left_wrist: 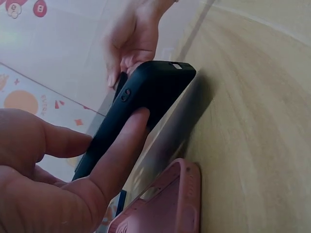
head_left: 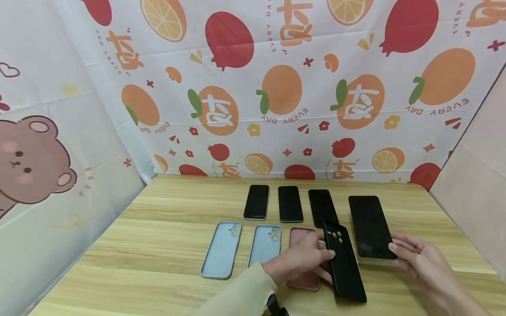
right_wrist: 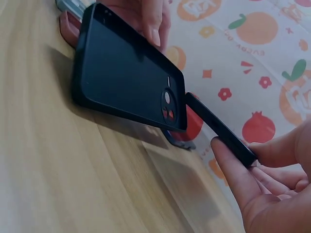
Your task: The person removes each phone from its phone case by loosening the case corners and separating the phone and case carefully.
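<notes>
My left hand (head_left: 302,259) pinches a black phone case (head_left: 347,267) by its left long edge. The case is tilted above the table, its hollow inside and camera cutouts showing in the right wrist view. A large black smartphone (head_left: 370,226) is held at its lower right corner by my right hand (head_left: 423,263), thumb on the screen side and fingers beneath. In the right wrist view the phone (right_wrist: 221,128) is lifted off the table, close to the case's camera end. Under my left hand lies a pink phone case (head_left: 304,281), partly hidden.
Two light blue phone cases, one at the left (head_left: 221,250) and one beside it (head_left: 265,243), lie on the wooden table (head_left: 130,245). Behind them are three dark phones: left (head_left: 257,202), middle (head_left: 290,204) and right (head_left: 322,206). A fruit-print cloth (head_left: 245,101) hangs at the back.
</notes>
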`<state>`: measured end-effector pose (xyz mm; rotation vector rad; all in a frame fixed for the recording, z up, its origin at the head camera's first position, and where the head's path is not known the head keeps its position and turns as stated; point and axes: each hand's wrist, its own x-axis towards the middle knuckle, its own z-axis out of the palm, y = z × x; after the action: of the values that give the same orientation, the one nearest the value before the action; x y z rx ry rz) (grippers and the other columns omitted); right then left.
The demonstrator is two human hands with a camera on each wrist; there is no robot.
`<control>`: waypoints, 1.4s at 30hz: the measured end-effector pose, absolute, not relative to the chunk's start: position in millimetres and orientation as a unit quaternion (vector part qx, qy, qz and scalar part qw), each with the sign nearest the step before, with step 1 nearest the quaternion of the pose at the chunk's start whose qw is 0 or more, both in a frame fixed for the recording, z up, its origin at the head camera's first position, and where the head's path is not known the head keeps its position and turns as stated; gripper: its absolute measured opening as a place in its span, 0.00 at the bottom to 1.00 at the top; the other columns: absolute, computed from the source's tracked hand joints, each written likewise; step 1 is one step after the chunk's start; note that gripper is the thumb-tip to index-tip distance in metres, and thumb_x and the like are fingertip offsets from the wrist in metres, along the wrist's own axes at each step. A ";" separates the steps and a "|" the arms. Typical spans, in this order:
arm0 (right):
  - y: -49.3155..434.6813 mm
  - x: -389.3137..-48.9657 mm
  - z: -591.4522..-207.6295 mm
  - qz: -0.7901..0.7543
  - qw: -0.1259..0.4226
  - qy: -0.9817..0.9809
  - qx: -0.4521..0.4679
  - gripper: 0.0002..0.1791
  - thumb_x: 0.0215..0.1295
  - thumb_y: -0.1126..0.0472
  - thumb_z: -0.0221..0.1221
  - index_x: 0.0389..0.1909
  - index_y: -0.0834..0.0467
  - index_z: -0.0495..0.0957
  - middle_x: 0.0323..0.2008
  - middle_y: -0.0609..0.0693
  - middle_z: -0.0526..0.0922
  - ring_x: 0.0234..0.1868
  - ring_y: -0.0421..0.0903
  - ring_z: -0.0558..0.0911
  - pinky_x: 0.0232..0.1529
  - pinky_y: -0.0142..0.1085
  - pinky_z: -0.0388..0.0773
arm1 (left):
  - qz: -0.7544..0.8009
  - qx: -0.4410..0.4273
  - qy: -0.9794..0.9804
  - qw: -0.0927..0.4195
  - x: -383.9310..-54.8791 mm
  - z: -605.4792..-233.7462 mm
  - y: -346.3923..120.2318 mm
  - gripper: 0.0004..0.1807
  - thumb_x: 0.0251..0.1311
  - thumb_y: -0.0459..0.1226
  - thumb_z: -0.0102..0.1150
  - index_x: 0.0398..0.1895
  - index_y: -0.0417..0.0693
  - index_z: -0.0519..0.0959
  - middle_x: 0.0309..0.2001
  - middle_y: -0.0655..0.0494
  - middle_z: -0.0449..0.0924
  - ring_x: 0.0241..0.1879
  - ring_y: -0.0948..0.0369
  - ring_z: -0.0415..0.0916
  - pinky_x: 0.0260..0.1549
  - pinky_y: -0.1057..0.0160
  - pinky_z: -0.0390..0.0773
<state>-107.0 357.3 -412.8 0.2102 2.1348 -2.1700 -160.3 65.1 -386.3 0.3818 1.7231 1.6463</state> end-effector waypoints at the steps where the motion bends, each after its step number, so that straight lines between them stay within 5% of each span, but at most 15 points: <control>1: 357.2 -109.3 -412.3 -0.702 0.047 0.707 0.072 0.21 0.71 0.65 0.57 0.63 0.58 0.70 0.43 0.31 0.84 0.45 0.29 0.82 0.43 0.31 0.85 | 0.636 0.148 0.667 0.358 -160.3 -386.6 65.4 0.19 0.71 0.29 0.50 0.63 0.43 0.68 0.46 0.44 0.84 0.45 0.46 0.85 0.35 0.51 0.87; 4: 356.2 -116.9 -410.6 -0.679 0.055 0.728 0.081 0.35 0.72 0.63 0.57 0.71 0.73 0.54 0.43 0.30 0.82 0.45 0.27 0.81 0.45 0.31 0.84 | 0.631 0.145 0.671 0.362 -159.9 -387.7 65.9 0.22 0.72 0.30 0.51 0.67 0.40 0.64 0.48 0.43 0.83 0.44 0.44 0.85 0.36 0.52 0.87; 7: 355.6 -123.9 -409.6 -0.663 0.063 0.741 0.082 0.39 0.73 0.61 0.56 0.73 0.76 0.47 0.45 0.33 0.80 0.46 0.26 0.80 0.48 0.32 0.84 | 0.624 0.138 0.681 0.357 -159.5 -388.8 67.0 0.28 0.71 0.31 0.52 0.71 0.39 0.59 0.49 0.43 0.83 0.41 0.42 0.86 0.37 0.52 0.87; 13: 358.0 -137.1 -411.8 -0.668 0.065 0.737 0.082 0.39 0.72 0.62 0.56 0.72 0.77 0.47 0.44 0.35 0.80 0.44 0.28 0.82 0.48 0.33 0.84 | 0.603 0.152 0.710 0.330 -158.0 -389.8 67.9 0.30 0.68 0.30 0.56 0.72 0.40 0.60 0.43 0.45 0.86 0.36 0.43 0.86 0.43 0.56 0.86; 17: 359.6 -145.2 -412.6 -0.675 0.071 0.730 0.081 0.39 0.73 0.63 0.55 0.72 0.78 0.46 0.43 0.35 0.80 0.44 0.30 0.83 0.48 0.33 0.84 | 0.575 0.175 0.741 0.300 -155.9 -388.3 68.3 0.30 0.65 0.28 0.57 0.70 0.44 0.64 0.43 0.46 0.86 0.39 0.54 0.86 0.48 0.61 0.83; 21: 361.5 -152.3 -412.7 -0.672 0.074 0.732 0.081 0.37 0.73 0.64 0.53 0.72 0.79 0.45 0.44 0.37 0.80 0.44 0.29 0.82 0.49 0.33 0.84 | 0.565 0.174 0.751 0.296 -152.7 -384.9 68.8 0.31 0.64 0.28 0.58 0.70 0.45 0.63 0.48 0.46 0.83 0.39 0.60 0.83 0.44 0.62 0.83; 26: 364.9 -159.1 -414.5 -0.670 0.080 0.733 0.083 0.37 0.73 0.65 0.53 0.71 0.79 0.45 0.46 0.42 0.81 0.44 0.30 0.82 0.49 0.35 0.84 | 0.510 0.181 0.795 0.276 -149.4 -379.4 69.4 0.36 0.63 0.32 0.61 0.73 0.45 0.60 0.57 0.49 0.79 0.50 0.65 0.77 0.55 0.63 0.76; 33: 368.4 -165.1 -419.8 -0.661 0.081 0.742 0.075 0.35 0.74 0.66 0.50 0.70 0.81 0.45 0.58 0.63 0.74 0.44 0.32 0.82 0.49 0.36 0.84 | 0.456 0.179 0.830 0.267 -143.6 -375.1 70.4 0.39 0.61 0.37 0.62 0.75 0.48 0.58 0.62 0.51 0.77 0.55 0.67 0.74 0.62 0.63 0.72; 42: 372.6 -171.8 -418.9 -0.555 0.083 0.826 0.056 0.31 0.75 0.65 0.47 0.68 0.82 0.51 0.61 0.76 0.69 0.43 0.28 0.79 0.46 0.33 0.85 | 0.435 0.195 0.839 0.262 -138.2 -374.6 69.4 0.39 0.61 0.38 0.61 0.75 0.50 0.59 0.68 0.54 0.70 0.57 0.66 0.71 0.66 0.62 0.69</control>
<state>-171.8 372.6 -418.9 0.1663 2.4655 -1.6569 -138.2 69.4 -374.6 0.5269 2.2716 1.1776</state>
